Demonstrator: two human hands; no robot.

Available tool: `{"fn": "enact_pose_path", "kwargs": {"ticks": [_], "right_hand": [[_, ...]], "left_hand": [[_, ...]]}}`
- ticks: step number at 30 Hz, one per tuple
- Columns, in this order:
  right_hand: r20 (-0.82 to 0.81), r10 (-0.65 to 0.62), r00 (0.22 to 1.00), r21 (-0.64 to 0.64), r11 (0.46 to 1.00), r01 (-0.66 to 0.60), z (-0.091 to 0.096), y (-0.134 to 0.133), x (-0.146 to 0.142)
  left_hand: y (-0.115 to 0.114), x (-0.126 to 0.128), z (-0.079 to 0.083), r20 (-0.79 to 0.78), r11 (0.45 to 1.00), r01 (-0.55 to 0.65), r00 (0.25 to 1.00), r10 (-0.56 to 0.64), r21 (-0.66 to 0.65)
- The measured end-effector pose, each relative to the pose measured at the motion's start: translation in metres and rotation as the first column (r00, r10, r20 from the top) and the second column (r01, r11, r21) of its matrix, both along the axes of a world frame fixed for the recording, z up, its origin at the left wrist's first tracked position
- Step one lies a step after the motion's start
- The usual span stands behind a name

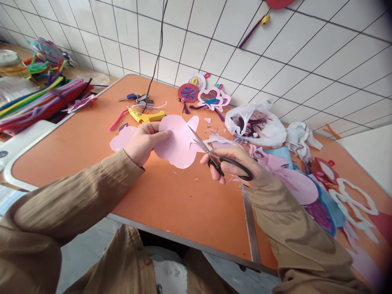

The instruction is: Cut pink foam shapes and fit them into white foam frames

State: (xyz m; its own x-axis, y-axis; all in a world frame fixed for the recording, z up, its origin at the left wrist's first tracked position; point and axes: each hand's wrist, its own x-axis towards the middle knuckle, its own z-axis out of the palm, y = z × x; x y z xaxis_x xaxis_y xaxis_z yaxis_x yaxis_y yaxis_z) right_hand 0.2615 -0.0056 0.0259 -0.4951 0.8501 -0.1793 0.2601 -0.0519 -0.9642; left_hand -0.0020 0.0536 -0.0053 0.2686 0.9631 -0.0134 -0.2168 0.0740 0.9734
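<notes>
My left hand [143,141] pinches a pink paper cut-out [179,143] with rounded lobes and holds it above the orange table [171,200]. In my right hand [232,163] are black-handled scissors [214,157], fingers through the loops. The blades are parted and point up-left into the right edge of the pink shape. A second pink piece [122,139] lies on the table behind my left wrist.
A yellow glue gun [145,116] with its black cord lies at the back, beside finished paper decorations [202,96]. A white plastic bag [257,124], pink and blue scraps and white cut outlines [355,204] crowd the right. Pipe cleaners [39,102] lie far left.
</notes>
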Motion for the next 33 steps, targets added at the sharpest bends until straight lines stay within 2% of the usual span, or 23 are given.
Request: {"fn": "enact_pose_path", "kwargs": {"ticks": [6,12,18,29,33], "right_hand": [[-0.023,-0.062,0.998,-0.008,0.998,0.061,0.002,-0.006,-0.008],[0.018,-0.068,0.998,-0.037,0.997,0.069,0.004,-0.006,-0.010],[0.030,-0.079,0.996,-0.054,0.995,0.080,0.006,-0.006,-0.011],[0.025,-0.067,0.997,-0.032,0.997,0.068,-0.006,0.000,-0.008],[0.021,-0.012,1.000,-0.022,1.000,0.012,-0.002,-0.001,-0.005]], "left_hand": [[-0.001,0.002,0.003,-0.099,0.999,0.027,0.995,-0.023,0.035],[-0.002,0.001,0.004,-0.197,0.998,0.036,0.980,-0.026,0.045],[-0.003,0.001,0.005,-0.211,0.999,0.035,0.977,-0.026,0.039],[-0.003,0.000,0.007,-0.199,0.998,0.046,0.979,-0.037,0.040],[-0.003,0.000,0.008,-0.222,0.997,0.063,0.974,-0.052,0.043]]}}
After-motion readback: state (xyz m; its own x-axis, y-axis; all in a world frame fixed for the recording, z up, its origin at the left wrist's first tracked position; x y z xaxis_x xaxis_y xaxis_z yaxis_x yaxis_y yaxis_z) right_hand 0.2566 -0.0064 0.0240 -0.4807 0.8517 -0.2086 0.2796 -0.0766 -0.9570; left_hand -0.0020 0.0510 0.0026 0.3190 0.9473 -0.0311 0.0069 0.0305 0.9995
